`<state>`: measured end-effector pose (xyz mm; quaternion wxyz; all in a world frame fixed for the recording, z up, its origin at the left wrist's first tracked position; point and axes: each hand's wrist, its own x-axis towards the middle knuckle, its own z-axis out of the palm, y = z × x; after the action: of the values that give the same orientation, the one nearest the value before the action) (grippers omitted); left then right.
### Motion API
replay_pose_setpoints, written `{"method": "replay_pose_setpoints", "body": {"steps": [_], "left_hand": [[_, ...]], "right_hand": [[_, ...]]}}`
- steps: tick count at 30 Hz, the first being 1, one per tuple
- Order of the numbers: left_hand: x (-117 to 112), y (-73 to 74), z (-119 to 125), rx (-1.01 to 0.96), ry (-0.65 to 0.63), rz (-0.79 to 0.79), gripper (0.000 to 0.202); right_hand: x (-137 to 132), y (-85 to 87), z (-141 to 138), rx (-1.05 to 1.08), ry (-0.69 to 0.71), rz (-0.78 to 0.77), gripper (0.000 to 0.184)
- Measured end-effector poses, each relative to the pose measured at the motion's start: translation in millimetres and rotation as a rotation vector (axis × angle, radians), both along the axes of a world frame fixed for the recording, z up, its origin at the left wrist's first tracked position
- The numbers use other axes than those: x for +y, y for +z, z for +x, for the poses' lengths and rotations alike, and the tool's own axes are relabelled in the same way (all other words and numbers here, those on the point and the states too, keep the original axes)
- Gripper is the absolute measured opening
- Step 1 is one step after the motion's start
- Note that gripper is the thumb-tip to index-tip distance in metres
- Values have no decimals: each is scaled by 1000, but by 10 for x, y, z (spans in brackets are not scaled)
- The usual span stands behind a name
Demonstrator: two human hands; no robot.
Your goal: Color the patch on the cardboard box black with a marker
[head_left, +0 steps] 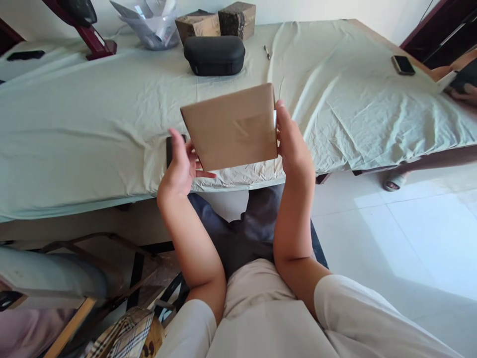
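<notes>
I hold a flat brown cardboard box (233,128) up in the air in front of the table, tilted with its left end a little lower. My left hand (181,165) grips its lower left corner, fingers curled under it. My right hand (294,144) presses flat against its right edge, fingers together. A small dark object (169,149) shows just behind my left hand on the cloth; I cannot make out what it is.
The table wears a pale green cloth (93,124). At the back lie a black zip case (214,54), two brown boxes (216,21), a plastic wrap pile (152,22) and a pen (267,51). A phone (403,64) lies far right near another person's hand (462,84).
</notes>
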<state>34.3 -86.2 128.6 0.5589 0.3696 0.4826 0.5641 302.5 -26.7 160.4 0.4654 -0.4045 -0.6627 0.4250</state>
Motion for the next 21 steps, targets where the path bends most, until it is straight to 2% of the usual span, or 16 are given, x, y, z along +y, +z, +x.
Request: {"method": "replay_pose_setpoints", "body": {"steps": [3, 5, 7, 9, 12, 14, 16, 18, 21], "left_hand": [[-8, 25, 12, -160, -63, -67, 112], [-1, -25, 3, -247, -100, -62, 103], [20, -138, -19, -341, -159, -26, 92], [50, -292, -51, -429, -220, 3, 92], [86, -517, -122, -503, -245, -26, 102], [86, -620, -187, -506, -204, -71, 103], [69, -681, -258, -494, -147, -91, 104], [50, -722, -323, -476, -106, -80, 104], [46, -813, -396, -451, -52, -34, 98]], "right_hand": [[-85, 144, -7, 58, -9, 41, 46], [-171, 225, -34, 30, 43, 152, 34], [-246, 251, -85, 4, 64, 213, 29], [-267, 202, -142, 10, -38, 229, 35], [-160, 24, -165, 19, -234, 229, 53], [-44, -97, -120, 37, -192, 169, 67], [47, -171, -57, 69, -72, 45, 75], [90, -200, -17, 102, 32, -62, 76], [96, -219, -38, 146, 92, -115, 77]]}}
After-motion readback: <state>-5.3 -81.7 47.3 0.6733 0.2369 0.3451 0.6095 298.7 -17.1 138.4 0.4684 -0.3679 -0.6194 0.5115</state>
